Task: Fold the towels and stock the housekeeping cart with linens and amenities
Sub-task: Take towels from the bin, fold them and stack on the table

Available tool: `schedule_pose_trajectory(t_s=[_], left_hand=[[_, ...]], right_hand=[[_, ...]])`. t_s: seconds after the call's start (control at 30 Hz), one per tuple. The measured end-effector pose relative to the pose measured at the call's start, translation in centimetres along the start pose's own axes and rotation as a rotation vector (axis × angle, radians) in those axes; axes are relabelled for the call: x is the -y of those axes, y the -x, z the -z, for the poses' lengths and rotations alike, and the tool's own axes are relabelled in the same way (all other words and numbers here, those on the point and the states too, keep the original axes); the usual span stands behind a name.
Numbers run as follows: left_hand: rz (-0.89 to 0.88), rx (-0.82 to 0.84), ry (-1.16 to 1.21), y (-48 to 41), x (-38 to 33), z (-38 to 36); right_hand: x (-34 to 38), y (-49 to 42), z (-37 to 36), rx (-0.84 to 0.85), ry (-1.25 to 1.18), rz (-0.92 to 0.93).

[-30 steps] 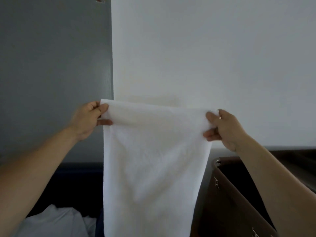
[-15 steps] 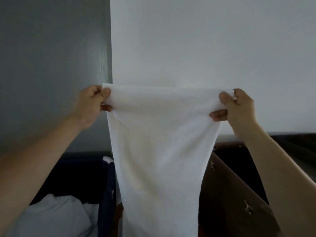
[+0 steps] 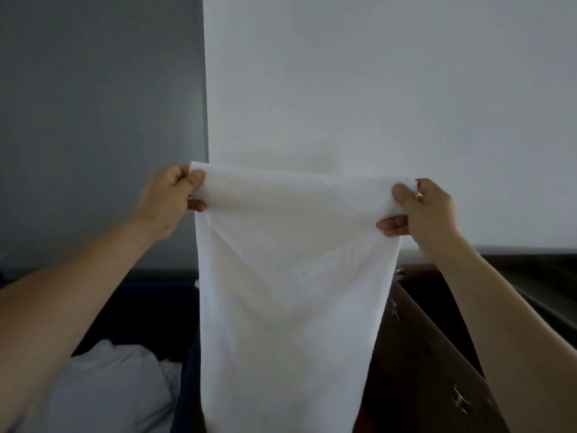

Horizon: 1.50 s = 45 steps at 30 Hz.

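A white towel [image 3: 290, 292] hangs straight down in front of me, stretched flat along its top edge at about chest height. My left hand [image 3: 170, 198] pinches the towel's top left corner between thumb and fingers. My right hand [image 3: 424, 210] pinches the top right corner the same way. The towel's lower end runs out of the frame at the bottom.
A dark blue bin [image 3: 146, 295] at the lower left holds a heap of white linen [image 3: 103, 389]. A brown bin [image 3: 437, 354] with metal fittings stands at the lower right. Behind are a grey wall [image 3: 93, 120] and a white wall [image 3: 390, 104].
Both hands rose with the towel between the first two frames, then came down a little. The hands have spread slightly, and the top edge stays taut.
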State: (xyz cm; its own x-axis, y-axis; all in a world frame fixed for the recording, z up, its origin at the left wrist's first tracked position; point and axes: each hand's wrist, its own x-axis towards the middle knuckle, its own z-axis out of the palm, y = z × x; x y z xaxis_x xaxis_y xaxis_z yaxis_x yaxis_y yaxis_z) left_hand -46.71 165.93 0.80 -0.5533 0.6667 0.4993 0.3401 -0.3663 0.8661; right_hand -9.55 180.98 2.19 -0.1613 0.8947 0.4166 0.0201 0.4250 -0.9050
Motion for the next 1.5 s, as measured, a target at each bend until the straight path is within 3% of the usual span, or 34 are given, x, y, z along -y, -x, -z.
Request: schedule_pose_trajectory(t_s=[0.17,0.37,0.67,0.97,1.3,1.5], left_hand=[[0.090,-0.123,-0.121,-3.5,1.2,-2.9],[0.039,-0.209,-0.142,-6.3,-0.5,-4.0],[0.009,-0.206,-0.076,-2.4,-3.5,-3.0],[0.070,-0.133,-0.050,10.1,-3.9,-0.2],[0.350,0.034,-0.117,30.2,2.0,4.2],[0.529,0.110,-0.127,37.7,5.8,5.2]], right_hand=[[-1.6,-3.6,-2.0,0.026,-0.026,-0.014],[-1.0,-7.5,-2.4,-0.019,-0.014,0.100],[0.6,-5.6,-1.0,0.000,-0.047,0.183],[-0.3,5.5,2.0,0.010,0.039,0.112],[-7.8,24.6,4.7,0.065,0.263,-0.128],[-12.8,32.2,6.3,0.130,0.332,-0.303]])
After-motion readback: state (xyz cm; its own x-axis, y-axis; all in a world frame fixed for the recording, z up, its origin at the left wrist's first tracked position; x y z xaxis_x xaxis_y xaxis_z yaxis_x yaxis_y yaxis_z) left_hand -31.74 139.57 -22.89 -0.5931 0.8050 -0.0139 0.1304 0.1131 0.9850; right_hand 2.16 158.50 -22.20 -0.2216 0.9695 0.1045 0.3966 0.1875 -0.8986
